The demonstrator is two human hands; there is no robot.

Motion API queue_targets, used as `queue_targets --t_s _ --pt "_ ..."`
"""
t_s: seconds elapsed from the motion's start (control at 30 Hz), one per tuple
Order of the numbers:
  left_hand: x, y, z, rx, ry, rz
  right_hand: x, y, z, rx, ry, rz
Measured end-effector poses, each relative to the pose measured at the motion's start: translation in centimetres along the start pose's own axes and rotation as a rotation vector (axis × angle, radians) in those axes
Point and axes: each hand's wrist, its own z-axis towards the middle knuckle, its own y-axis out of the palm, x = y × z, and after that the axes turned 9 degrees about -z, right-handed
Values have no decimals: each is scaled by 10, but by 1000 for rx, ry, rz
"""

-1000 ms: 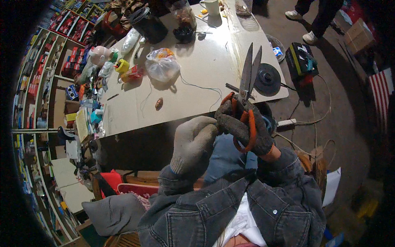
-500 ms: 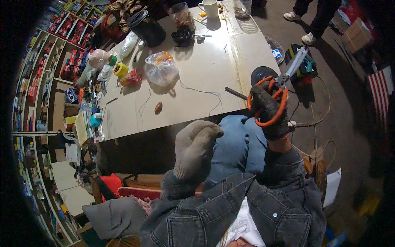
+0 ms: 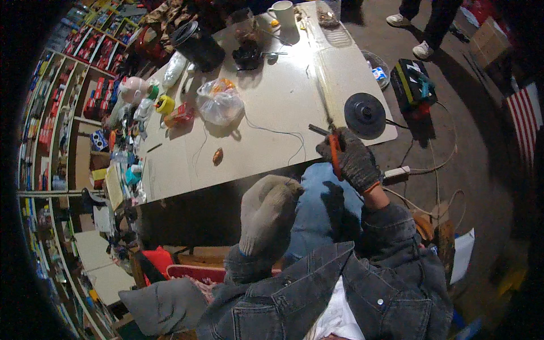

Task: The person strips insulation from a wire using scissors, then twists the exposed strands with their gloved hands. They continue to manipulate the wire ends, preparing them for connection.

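My right hand point(image 3: 358, 164), in a dark knitted glove, is closed on the orange handles of a pair of scissors point(image 3: 335, 154) at the table's near edge. Their blades point away over the tabletop, seen edge-on and blurred. My left hand point(image 3: 268, 212), in a pale grey-beige knitted glove, is curled shut above my lap, short of the table. Whatever its fingers may hold is hidden. Just left of the scissors lies a short dark bar point(image 3: 318, 130), and to the right is a round black base point(image 3: 365, 115).
The pale table point(image 3: 266, 156) bears a knotted plastic bag point(image 3: 220, 105), a small brown lump point(image 3: 217, 157), thin wires, a black bucket point(image 3: 198, 46) and a white mug point(image 3: 283, 12). Stocked shelves point(image 3: 68, 113) line the left. Cables point(image 3: 436, 170) cross the floor; a person's legs point(image 3: 433, 25) stand far right.
My right hand has swung left and lowered, turning the scissors from pointing up and right to pointing across the table. The round black base is now uncovered. My left hand has barely moved.
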Motion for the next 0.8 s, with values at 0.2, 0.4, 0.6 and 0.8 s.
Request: queue_targets --t_s 0.2,0.4,0.6,0.8 --pt "9 2 5 -397 137 760 41 42 -20 68 -143 -289" --pt "66 34 -6 -694 738 1043 49 88 6 -23 -226 -329" --pt "118 44 2 -848 846 728 53 105 40 -288 -167 -513" --pt "129 43 22 -925 853 667 60 125 55 -217 -279 -465"
